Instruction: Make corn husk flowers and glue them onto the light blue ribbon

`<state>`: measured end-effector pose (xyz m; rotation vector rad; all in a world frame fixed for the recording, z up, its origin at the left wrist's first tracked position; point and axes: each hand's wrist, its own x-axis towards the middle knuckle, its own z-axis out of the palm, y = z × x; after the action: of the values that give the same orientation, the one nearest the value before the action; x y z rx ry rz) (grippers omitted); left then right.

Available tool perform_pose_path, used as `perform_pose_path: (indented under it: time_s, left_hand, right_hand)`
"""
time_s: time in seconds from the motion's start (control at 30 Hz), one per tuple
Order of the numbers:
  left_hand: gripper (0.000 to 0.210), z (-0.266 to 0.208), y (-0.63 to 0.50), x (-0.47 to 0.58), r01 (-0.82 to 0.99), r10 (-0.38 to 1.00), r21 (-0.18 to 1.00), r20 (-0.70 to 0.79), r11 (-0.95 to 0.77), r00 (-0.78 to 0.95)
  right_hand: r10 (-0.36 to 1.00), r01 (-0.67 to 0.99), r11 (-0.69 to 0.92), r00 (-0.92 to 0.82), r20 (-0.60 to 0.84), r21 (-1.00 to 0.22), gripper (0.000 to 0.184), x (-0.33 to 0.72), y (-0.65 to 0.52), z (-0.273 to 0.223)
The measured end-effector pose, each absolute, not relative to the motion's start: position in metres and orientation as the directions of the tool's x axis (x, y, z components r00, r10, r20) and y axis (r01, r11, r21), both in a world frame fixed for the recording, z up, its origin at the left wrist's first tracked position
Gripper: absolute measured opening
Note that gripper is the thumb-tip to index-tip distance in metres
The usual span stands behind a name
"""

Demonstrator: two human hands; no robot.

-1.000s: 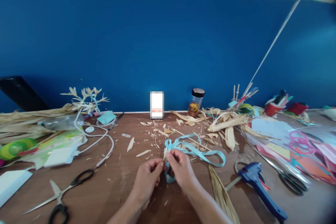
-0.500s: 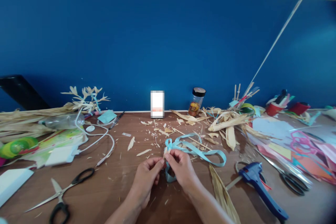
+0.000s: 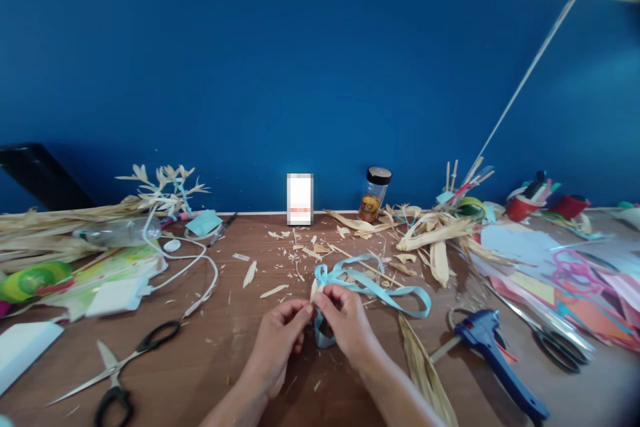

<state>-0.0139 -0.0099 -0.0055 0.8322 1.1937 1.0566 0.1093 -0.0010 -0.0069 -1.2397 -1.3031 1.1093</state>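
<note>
Near the middle of the table my left hand (image 3: 278,339) and my right hand (image 3: 347,325) meet, fingertips almost touching. Both pinch a small pale piece of dried corn husk (image 3: 314,289), mostly hidden behind the fingers. A light blue ribbon (image 3: 417,303) loops up beside the husk, hangs below the right fingers and trails off to the right across the table. Whether the ribbon is tied to the husk I cannot tell. A long husk leaf (image 3: 420,367) lies beside my right forearm.
Open scissors (image 3: 115,367) lie at left, near a white cable (image 3: 215,280). At right are a blue glue gun (image 3: 493,353) and black-handled scissors (image 3: 560,347). A lidded jar (image 3: 375,193) stands at the back, beside a husk pile (image 3: 435,237). Husk scraps litter the brown table (image 3: 200,373).
</note>
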Motion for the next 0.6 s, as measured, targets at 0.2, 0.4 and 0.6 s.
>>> perform_pose_path:
  time_s: [0.2, 0.4, 0.6]
  left_hand:
    - [0.027, -0.0104, -0.0098, -0.0156, -0.173, 0.951, 0.936, -0.306, 0.308, 0.037]
    - [0.024, -0.0101, -0.0103, -0.0158, -0.184, 0.952, 0.934, -0.301, 0.305, 0.051]
    - [0.027, -0.0123, -0.0096, -0.0150, -0.210, 0.957, 0.938, -0.289, 0.277, -0.024]
  right_hand:
    - [0.997, 0.119, 0.068, 0.012, 0.070, -0.991, 0.025, 0.1106, -0.0010, -0.0071]
    - [0.997, 0.091, 0.068, 0.016, 0.070, -0.994, 0.025, 0.1088, -0.0022, -0.0042]
    - [1.000, 0.095, -0.002, 0.002, -0.001, -0.995, 0.025, 0.1097, -0.0014, -0.0080]
